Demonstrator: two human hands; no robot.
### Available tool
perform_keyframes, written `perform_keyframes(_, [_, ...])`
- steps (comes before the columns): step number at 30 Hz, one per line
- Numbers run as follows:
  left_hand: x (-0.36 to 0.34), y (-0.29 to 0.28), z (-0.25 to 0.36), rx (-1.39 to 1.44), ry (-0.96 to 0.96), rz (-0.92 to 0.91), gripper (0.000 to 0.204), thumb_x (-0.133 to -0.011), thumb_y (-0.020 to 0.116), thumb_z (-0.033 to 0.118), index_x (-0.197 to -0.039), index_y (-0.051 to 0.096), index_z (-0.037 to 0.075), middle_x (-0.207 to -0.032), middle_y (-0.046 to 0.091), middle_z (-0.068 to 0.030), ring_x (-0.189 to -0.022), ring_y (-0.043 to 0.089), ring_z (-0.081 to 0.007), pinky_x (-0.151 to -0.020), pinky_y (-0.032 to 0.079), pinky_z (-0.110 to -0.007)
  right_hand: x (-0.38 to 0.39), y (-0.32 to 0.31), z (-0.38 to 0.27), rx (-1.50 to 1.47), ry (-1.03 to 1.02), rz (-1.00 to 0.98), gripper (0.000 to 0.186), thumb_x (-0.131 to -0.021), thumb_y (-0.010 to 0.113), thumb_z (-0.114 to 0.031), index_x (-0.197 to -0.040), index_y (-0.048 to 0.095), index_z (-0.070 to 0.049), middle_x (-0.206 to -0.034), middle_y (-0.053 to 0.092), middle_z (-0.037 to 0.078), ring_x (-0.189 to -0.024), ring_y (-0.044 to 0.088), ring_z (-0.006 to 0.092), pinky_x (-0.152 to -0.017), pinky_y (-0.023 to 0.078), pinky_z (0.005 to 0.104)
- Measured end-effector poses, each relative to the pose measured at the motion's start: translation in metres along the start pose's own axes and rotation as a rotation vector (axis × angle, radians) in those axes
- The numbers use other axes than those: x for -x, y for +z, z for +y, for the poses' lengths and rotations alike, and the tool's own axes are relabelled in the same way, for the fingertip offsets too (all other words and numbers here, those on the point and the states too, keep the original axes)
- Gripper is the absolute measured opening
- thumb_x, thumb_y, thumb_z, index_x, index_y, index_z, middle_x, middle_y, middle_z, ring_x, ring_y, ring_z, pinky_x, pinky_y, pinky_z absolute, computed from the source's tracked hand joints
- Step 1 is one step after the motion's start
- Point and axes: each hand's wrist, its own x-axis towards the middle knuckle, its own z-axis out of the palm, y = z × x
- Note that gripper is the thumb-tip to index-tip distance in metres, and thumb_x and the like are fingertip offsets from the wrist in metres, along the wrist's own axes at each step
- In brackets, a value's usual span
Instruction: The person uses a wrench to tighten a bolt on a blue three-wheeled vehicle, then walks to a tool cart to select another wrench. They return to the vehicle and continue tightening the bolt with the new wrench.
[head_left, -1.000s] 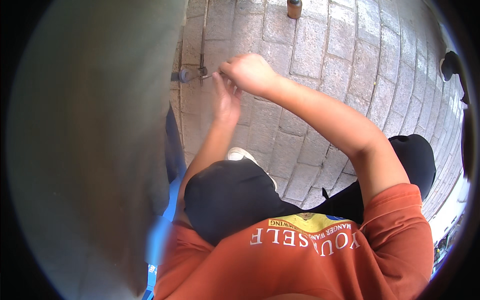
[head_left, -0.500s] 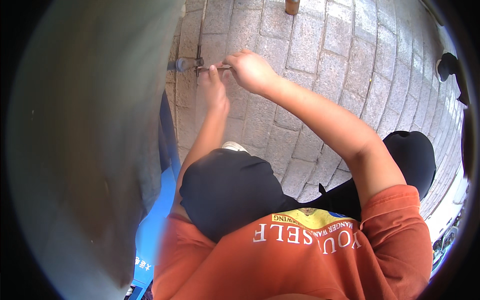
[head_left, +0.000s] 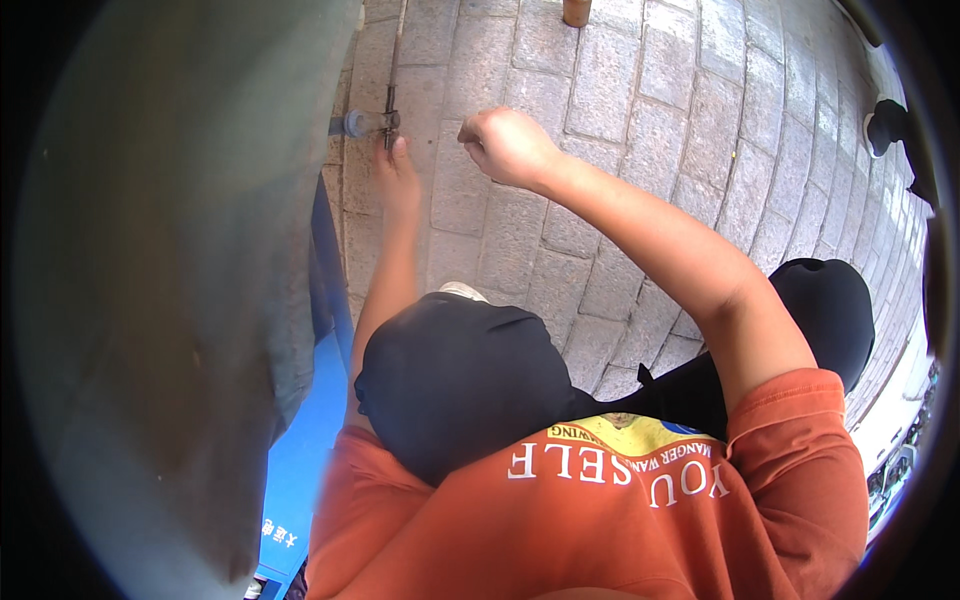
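My left hand (head_left: 398, 185) reaches up beside a grey-blue pipe-like fitting (head_left: 360, 124) that juts out from the left. Its thumb and fingertips close around the lower end of a thin dark metal rod (head_left: 389, 105), which stands next to the fitting's brownish end. Blur hides the exact grip. My right hand (head_left: 512, 147) hovers over the paving to the right of the rod, apart from it. Its fingers are curled inward, and whatever they hold, if anything, is hidden.
A large dark grey-green sheet (head_left: 170, 280) fills the left side, with a blue panel (head_left: 305, 440) beneath it. Grey brick paving (head_left: 610, 250) lies ahead. A brown post-like object (head_left: 577, 12) stands at the top. Another person's dark shoe (head_left: 880, 128) shows at far right.
A thin brownish strip stretched sideways between both hands before; it no longer shows there. My right hand has come away from the left, and my left hand has shifted slightly left.
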Motion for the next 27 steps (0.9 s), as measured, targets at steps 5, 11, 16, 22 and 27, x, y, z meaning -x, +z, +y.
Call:
perform_keyframes(5, [-0.007,0.001,0.005,-0.105,0.036,-0.046,0.034,-0.101,0.048,0.030,-0.117,0.055,0.001,-0.103,0.064,-0.0132,-0.096,0.064,-0.0243,-0.083,0.050,-0.040,0.001,0.001,0.002,-0.013,0.012,0.002,0.013,-0.080,0.061,-0.009,-0.088,0.069,-0.002,-0.087,0.069,0.016,-0.085,0.066,0.0334,-0.077,0.053,0.0423])
perform_keyframes(11, [-0.004,0.017,0.003,0.255,0.020,0.004,0.034,-0.102,0.047,0.028,-0.115,0.056,-0.002,-0.101,0.064,-0.0132,-0.095,0.065,-0.0223,-0.075,0.054,-0.035,0.003,0.004,0.001,0.006,0.042,-0.047,0.014,-0.080,0.061,-0.011,-0.088,0.069,-0.003,-0.088,0.069,0.016,-0.086,0.066,0.0340,-0.077,0.052,0.0429])
perform_keyframes(16, [-0.015,-0.009,-0.011,-0.173,0.110,-0.058,0.035,-0.102,0.046,0.029,-0.119,0.051,-0.001,-0.106,0.060,-0.0167,-0.088,0.066,-0.0251,-0.071,0.054,-0.037,0.007,0.008,-0.001,0.031,0.059,-0.092,0.015,-0.080,0.059,-0.012,-0.090,0.070,-0.005,-0.090,0.069,0.016,-0.087,0.066,0.0339,-0.077,0.053,0.0432])
perform_keyframes(22, [-0.021,-0.025,0.004,-0.396,0.290,-0.089,0.034,-0.100,0.048,0.028,-0.119,0.050,0.000,-0.109,0.057,-0.0212,-0.092,0.060,-0.0374,-0.079,0.048,-0.044,0.008,0.009,-0.004,0.042,0.052,-0.146,0.017,-0.081,0.059,-0.013,-0.091,0.070,-0.006,-0.091,0.069,0.016,-0.088,0.066,0.0347,-0.077,0.053,0.0438])
perform_keyframes(27, [-0.026,-0.029,0.001,-0.425,0.330,-0.101,0.028,-0.097,0.054,0.024,-0.110,0.053,0.000,-0.108,0.054,-0.0223,-0.096,0.055,-0.0421,-0.080,0.044,-0.048,0.009,0.010,-0.001,0.021,0.034,-0.145,0.017,-0.081,0.056,-0.015,-0.089,0.069,-0.007,-0.090,0.068,0.018,-0.087,0.065,0.0363,-0.076,0.053,0.0466])
